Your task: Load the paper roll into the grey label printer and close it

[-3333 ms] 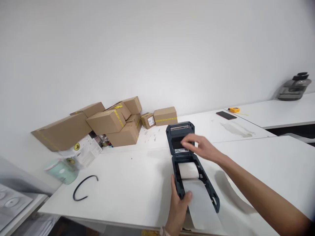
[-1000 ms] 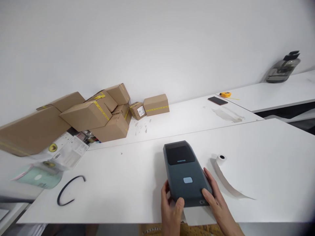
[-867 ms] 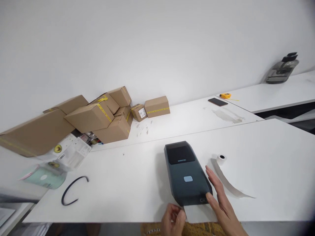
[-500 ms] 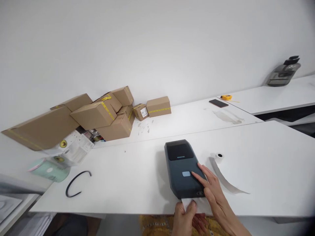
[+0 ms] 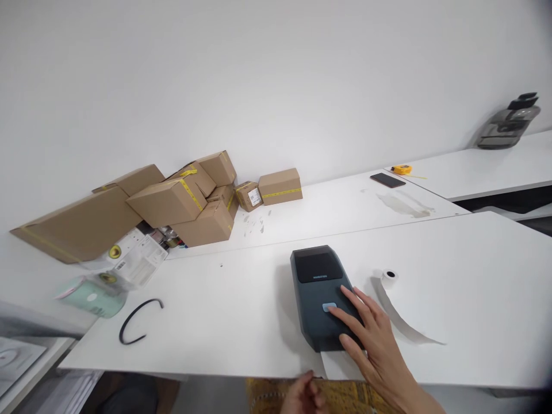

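A dark grey label printer (image 5: 314,276) with its lid closed lies on the white table (image 5: 224,322) near the front edge. My right hand (image 5: 371,339) rests flat on the printer's near half, fingers stretched out, index fingertip at the small light button (image 5: 329,307). A white paper strip (image 5: 338,367) sticks out of the printer's front, beside my right wrist. My left hand (image 5: 304,397) is low at the frame's bottom, below the table edge, fingers curled; what is in it, if anything, is hidden. A small paper roll (image 5: 390,276) with a loose tail lies right of the printer.
Stacked cardboard boxes (image 5: 185,201) stand at the back left, with label packets (image 5: 138,261), a green tape roll (image 5: 95,296) and a black curved band (image 5: 138,319) in front. A phone (image 5: 387,180), a yellow tape measure (image 5: 401,169) and a grey device (image 5: 506,123) lie far right.
The printer lid, open at first, is now closed. My left hand let go of the paper strip and dropped below the table edge. My right hand slid further onto the lid.
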Action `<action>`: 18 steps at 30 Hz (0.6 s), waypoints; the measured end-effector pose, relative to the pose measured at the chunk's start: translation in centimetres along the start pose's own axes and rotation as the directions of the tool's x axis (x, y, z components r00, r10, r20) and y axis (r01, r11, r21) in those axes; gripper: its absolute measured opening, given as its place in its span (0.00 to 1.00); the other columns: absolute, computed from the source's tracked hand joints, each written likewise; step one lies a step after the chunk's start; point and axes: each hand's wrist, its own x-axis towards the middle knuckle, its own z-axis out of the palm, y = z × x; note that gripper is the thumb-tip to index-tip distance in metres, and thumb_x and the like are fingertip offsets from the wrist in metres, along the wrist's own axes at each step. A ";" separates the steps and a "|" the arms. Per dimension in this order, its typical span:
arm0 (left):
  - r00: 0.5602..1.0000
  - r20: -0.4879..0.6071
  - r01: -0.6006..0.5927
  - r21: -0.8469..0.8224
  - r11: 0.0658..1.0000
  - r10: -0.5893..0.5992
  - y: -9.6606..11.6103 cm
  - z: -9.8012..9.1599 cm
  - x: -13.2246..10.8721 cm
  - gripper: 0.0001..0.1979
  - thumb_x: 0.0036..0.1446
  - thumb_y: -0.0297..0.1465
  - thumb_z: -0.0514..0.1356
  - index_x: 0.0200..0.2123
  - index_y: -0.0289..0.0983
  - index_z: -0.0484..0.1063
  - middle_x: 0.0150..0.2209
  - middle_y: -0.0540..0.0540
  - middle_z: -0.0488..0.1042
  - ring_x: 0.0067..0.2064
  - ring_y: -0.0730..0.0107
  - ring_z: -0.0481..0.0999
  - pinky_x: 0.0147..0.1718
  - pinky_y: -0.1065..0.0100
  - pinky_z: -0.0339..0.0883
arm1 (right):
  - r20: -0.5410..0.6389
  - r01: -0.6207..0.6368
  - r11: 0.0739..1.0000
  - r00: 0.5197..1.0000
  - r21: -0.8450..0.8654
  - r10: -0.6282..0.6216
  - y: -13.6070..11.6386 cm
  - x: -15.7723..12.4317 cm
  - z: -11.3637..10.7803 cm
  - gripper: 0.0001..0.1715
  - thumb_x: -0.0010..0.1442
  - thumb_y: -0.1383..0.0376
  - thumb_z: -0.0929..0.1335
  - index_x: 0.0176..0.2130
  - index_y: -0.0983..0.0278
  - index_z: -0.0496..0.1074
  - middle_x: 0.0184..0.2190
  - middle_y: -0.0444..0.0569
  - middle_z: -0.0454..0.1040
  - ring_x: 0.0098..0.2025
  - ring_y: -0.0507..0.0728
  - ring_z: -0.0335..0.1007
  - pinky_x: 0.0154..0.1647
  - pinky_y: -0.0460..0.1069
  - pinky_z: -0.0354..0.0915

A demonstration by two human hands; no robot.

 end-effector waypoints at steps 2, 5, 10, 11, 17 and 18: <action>0.998 -0.070 -0.005 -0.104 0.995 -0.003 0.9 -1.7 -0.4 0.30 0.36 0.40 0.74 0.13 0.40 0.52 0.10 0.58 0.54 0.13 0.81 0.54 0.17 0.73 0.45 | 0.002 0.033 0.998 0.999 -0.059 -0.033 -0.2 0.5 -0.1 0.22 0.68 0.61 0.62 0.60 0.52 0.67 0.69 0.50 0.56 0.69 0.68 0.48 0.62 0.67 0.53; 0.997 -0.059 -0.054 -0.235 0.970 0.041 2.6 -2.5 -1.9 0.30 0.40 0.34 0.73 0.12 0.40 0.49 0.10 0.57 0.52 0.12 0.80 0.53 0.16 0.73 0.44 | -0.012 0.055 0.992 0.998 -0.118 -0.056 -0.6 1.0 -0.3 0.21 0.68 0.62 0.62 0.59 0.53 0.68 0.67 0.51 0.60 0.69 0.67 0.50 0.64 0.65 0.50; 0.992 0.017 -0.099 -0.513 0.852 0.125 6.3 0.8 -4.9 0.24 0.35 0.31 0.76 0.14 0.38 0.59 0.13 0.58 0.56 0.14 0.81 0.53 0.14 0.76 0.43 | -0.030 0.064 0.986 0.997 -0.157 -0.069 -0.8 1.3 -0.2 0.17 0.67 0.63 0.64 0.54 0.56 0.71 0.64 0.51 0.66 0.69 0.66 0.51 0.67 0.65 0.46; 0.991 0.018 -0.097 -0.555 0.826 0.129 7.1 1.8 -5.4 0.23 0.35 0.29 0.75 0.15 0.37 0.60 0.14 0.58 0.57 0.14 0.82 0.54 0.15 0.77 0.46 | -0.031 0.066 0.984 0.997 -0.164 -0.072 -0.7 1.4 -0.1 0.16 0.67 0.63 0.65 0.54 0.56 0.72 0.64 0.50 0.67 0.70 0.65 0.51 0.68 0.65 0.45; 0.926 -0.169 -0.377 -0.407 0.832 0.337 10.2 7.0 -6.1 0.18 0.42 0.32 0.73 0.17 0.37 0.64 0.16 0.57 0.60 0.17 0.81 0.58 0.16 0.75 0.55 | -0.040 0.078 0.982 0.995 -0.170 -0.086 -0.5 1.5 0.3 0.16 0.66 0.63 0.66 0.53 0.56 0.72 0.61 0.48 0.71 0.70 0.63 0.50 0.70 0.64 0.40; 0.874 -0.199 -0.485 -0.280 0.828 0.444 10.4 7.7 -6.1 0.18 0.45 0.35 0.73 0.18 0.38 0.66 0.17 0.56 0.62 0.18 0.79 0.61 0.18 0.74 0.59 | -0.037 0.068 0.986 0.996 -0.155 -0.075 -0.4 1.3 0.3 0.16 0.66 0.63 0.66 0.54 0.55 0.72 0.62 0.47 0.70 0.71 0.63 0.50 0.71 0.64 0.39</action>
